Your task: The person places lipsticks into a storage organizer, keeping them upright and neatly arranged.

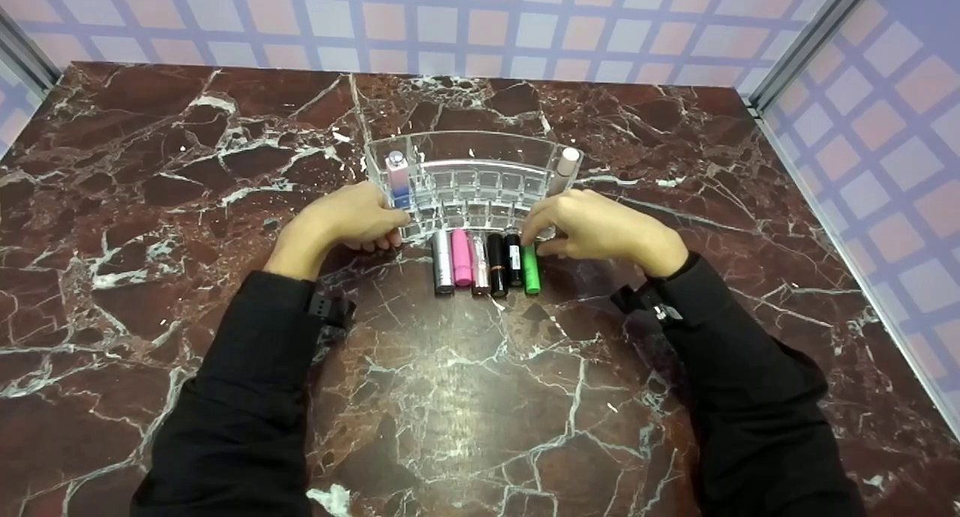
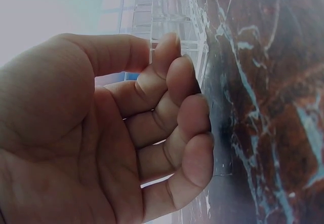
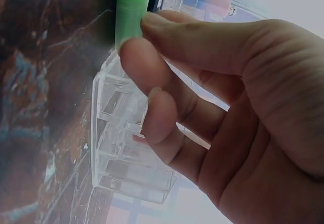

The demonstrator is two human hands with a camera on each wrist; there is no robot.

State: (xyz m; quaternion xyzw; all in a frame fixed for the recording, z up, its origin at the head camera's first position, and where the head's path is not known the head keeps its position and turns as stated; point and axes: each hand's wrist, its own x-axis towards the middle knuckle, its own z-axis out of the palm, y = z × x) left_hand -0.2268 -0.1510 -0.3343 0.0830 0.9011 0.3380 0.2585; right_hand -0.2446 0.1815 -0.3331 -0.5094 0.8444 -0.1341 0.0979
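A clear acrylic lipstick organizer [image 1: 480, 148] with stepped compartments stands on the marble-patterned table. My left hand [image 1: 352, 215] is at its front left corner, thumb and curled index finger pinching the edge. At the right end of a row of tubes lying before the organizer, my right hand [image 1: 600, 223] pinches the far end of a green lipstick tube [image 1: 532, 271] between thumb and index finger. Beside it lie two black tubes [image 1: 497, 268], a shiny clear-and-brown one [image 1: 480, 266], a pink one [image 1: 461, 256] and a silver one [image 1: 443, 268].
A pink-and-blue tube [image 1: 397, 170] stands in the organizer's left end compartment, and a beige tube [image 1: 567, 164] in the right end one. Checkered panels [image 1: 487, 22] rise behind the table and along its right side.
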